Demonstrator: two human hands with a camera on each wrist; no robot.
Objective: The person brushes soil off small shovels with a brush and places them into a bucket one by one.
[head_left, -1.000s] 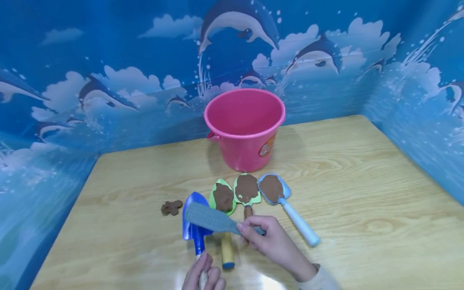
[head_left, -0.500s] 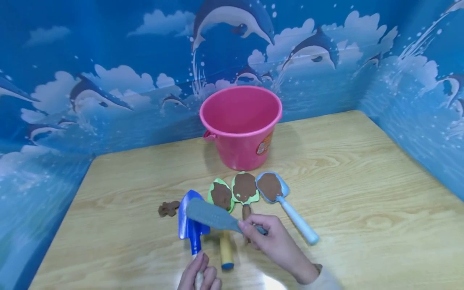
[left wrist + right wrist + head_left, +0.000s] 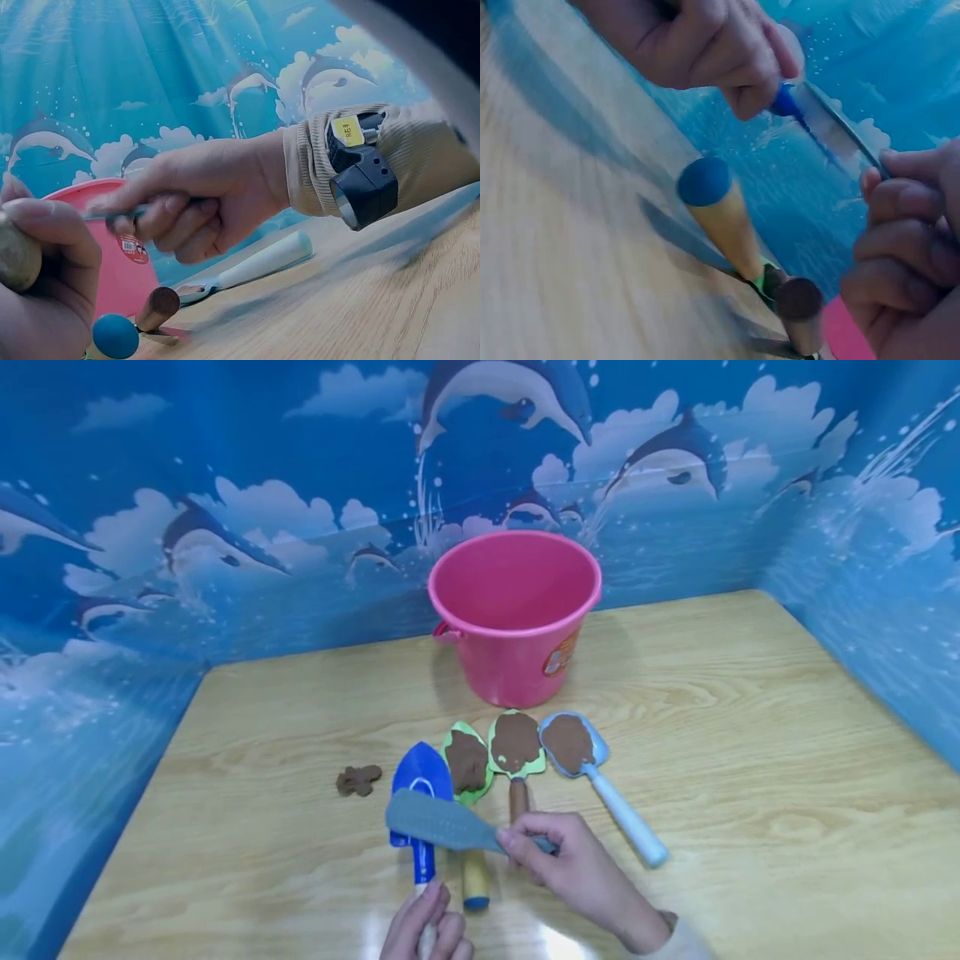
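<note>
My left hand (image 3: 427,927) grips the pale handle of a blue trowel (image 3: 420,768), which is held above the table in the right wrist view. A grey-blue flat spatula (image 3: 438,821) is pinched between the thumb and fingers of my right hand (image 3: 566,864). Its blade lies across the lower part of the trowel's blade in the head view; whether they touch is hard to tell. Beside the trowel lie a green trowel (image 3: 480,792) with a yellow handle, a green shovel (image 3: 536,767) with a brown handle and a light blue shovel (image 3: 626,817). Brown clay covers their scoops.
A pink bucket (image 3: 510,672) stands upright behind the shovels, near the back wall. One small lump of brown clay (image 3: 358,780) lies on the wooden table (image 3: 247,827) at the left. A dolphin-printed backdrop (image 3: 300,568) encloses the back and sides.
The spatula has shifted down the trowel's blade toward its neck, showing more of the blade's tip and a pale curved line. Both hands keep their grips; the whole view has shifted slightly.
</note>
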